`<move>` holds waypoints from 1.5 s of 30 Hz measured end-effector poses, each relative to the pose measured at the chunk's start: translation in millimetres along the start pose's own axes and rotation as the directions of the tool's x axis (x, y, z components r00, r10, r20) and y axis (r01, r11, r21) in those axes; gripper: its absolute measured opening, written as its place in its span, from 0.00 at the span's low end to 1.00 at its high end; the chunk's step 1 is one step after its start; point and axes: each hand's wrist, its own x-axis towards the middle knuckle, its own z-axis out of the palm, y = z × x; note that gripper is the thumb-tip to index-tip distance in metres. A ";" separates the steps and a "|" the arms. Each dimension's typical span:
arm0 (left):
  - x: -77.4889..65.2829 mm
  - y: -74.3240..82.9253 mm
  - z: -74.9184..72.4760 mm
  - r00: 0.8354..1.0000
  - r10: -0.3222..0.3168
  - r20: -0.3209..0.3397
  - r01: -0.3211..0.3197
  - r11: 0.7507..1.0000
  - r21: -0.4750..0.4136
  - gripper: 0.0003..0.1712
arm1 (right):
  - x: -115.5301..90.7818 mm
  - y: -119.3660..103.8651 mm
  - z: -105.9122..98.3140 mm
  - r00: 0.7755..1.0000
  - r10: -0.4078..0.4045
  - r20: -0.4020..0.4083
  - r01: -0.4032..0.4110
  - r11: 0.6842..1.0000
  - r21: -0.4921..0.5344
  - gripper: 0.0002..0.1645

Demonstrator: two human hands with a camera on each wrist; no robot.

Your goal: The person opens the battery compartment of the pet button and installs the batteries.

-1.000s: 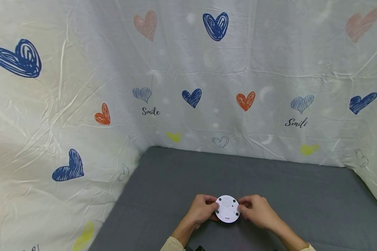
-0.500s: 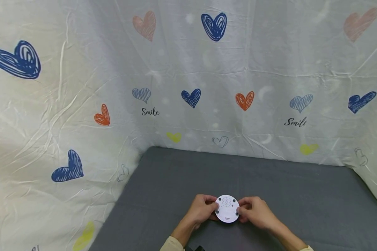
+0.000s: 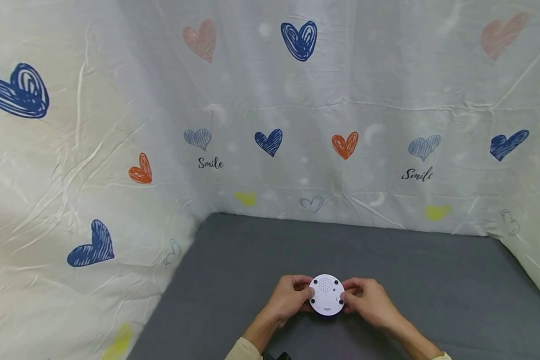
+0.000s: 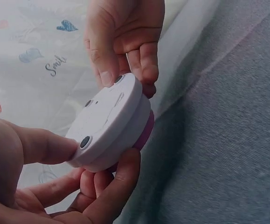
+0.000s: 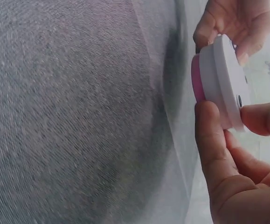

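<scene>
Between my two hands is a round white plastic device [image 3: 326, 295] with a flat face showing small dark round feet, a cluster of little holes and a small slot. In the left wrist view its stepped side [image 4: 121, 135] ends in a pink-purple band underneath. My left hand [image 3: 289, 298] pinches its left edge, thumb on the white face and fingers beneath. On the opposite edge my right hand [image 3: 368, 301] pinches it the same way. The right wrist view shows the device [image 5: 218, 84] edge-on, its pink band facing the grey cloth.
A grey cloth-covered table [image 3: 261, 245] lies under the hands. White fabric printed with hearts and "Smile" [image 3: 306, 115] hangs behind the table and along its left side. A small black object [image 3: 283, 356] shows at the bottom edge of the head view.
The device and both hands sit slightly higher in the head view, while the backdrop has shifted a little left. Both hands keep their hold on the device.
</scene>
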 end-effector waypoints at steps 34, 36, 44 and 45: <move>18.3 10.6 9.1 0.913 0.405 0.049 -0.385 0.814 0.436 0.18 | -2.4 5.9 -11.9 0.875 -0.459 -0.153 0.353 0.822 -0.448 0.26; 18.3 9.8 10.1 0.910 0.411 0.059 -0.390 0.798 0.460 0.18 | -2.5 7.5 -11.4 0.867 -0.474 -0.151 0.357 0.804 -0.477 0.27; 20.5 0.2 13.4 0.901 0.417 0.118 -0.406 0.720 0.563 0.21 | -3.0 15.0 -7.7 0.824 -0.549 -0.144 0.375 0.717 -0.588 0.29; 20.9 -1.2 13.6 0.899 0.419 0.125 -0.410 0.706 0.577 0.21 | -3.2 15.3 -7.4 0.822 -0.552 -0.141 0.374 0.708 -0.599 0.29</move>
